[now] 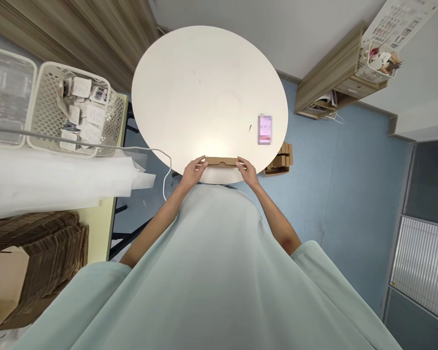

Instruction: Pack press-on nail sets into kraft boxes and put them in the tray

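Blue flooring runs through the room, with a wooden cabinet against the pale wall on the right and brown ridged panelling at the upper left. Before the person stands a rounded white table, and just over its near part is a narrow brown cardboard box with a small notch in the side facing the body. Whether the box rests on the tabletop or is lifted slightly, I cannot tell.

Both hands hold it, 1 at each end: the left hand has its thumb and fingers closed on the left end, and the right hand grips the right end in the same way. Forward and to the right of that hand lies a phone, its pink screen blurred into squares, with a small dark speck beside it. Past the table's right edge, lower down, sits a carton of small brown boxes.

On the left, a pale yellow table bears a white basket of small packets, white sheets and stacked folded cardboard; a white cable crosses above the basket
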Tool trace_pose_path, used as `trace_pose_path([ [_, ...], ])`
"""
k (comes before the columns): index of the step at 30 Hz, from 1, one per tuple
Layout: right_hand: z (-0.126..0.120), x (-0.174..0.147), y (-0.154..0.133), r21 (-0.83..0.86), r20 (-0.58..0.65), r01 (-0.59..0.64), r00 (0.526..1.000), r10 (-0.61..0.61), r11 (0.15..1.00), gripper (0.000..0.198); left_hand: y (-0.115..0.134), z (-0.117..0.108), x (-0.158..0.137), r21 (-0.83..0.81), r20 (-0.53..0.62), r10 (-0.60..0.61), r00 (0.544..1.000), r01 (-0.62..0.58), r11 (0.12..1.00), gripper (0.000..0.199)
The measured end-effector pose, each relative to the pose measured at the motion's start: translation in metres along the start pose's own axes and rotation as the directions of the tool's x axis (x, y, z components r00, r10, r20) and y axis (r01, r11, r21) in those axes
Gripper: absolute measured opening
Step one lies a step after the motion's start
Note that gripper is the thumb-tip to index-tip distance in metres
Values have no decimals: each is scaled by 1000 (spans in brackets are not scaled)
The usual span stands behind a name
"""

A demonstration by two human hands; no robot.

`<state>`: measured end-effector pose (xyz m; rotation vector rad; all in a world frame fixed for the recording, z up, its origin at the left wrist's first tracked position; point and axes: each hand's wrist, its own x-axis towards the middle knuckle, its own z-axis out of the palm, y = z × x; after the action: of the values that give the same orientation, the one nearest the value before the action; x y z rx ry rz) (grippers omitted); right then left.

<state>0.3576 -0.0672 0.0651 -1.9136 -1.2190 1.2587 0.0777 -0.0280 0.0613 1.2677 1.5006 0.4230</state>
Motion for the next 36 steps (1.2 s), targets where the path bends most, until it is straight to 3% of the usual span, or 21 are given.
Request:
trace_pose_path([
  [4, 4, -1, 8, -32, 10, 35, 999, -35, 999, 63, -4, -2, 2, -24, 42, -2, 999, 3, 1000, 65],
  [10, 9, 3, 19, -27, -3, 2, 1000, -2, 1000, 62, -7, 1, 3, -34, 5, 7, 1000, -7, 999, 59],
  [16, 12, 10, 33, 70, 9, 51, 999, -52, 996, 62, -15, 6, 6, -99, -26, 38, 999, -41, 994, 58],
  [24, 22, 15, 44, 187, -26, 24, 999, -19, 982, 69, -13, 1, 12, -133, -27, 18, 999, -21, 991, 52],
  [32, 15, 16, 43, 192, -2, 93, 996, -94, 977, 54, -18, 5, 4, -165, -52, -37, 998, 28, 986, 47],
  [36, 19, -3, 48, 171, -38, 56, 998, -50, 984, 49, -30, 9, -5, -169, -45, -59, 997, 50, 984, 51],
])
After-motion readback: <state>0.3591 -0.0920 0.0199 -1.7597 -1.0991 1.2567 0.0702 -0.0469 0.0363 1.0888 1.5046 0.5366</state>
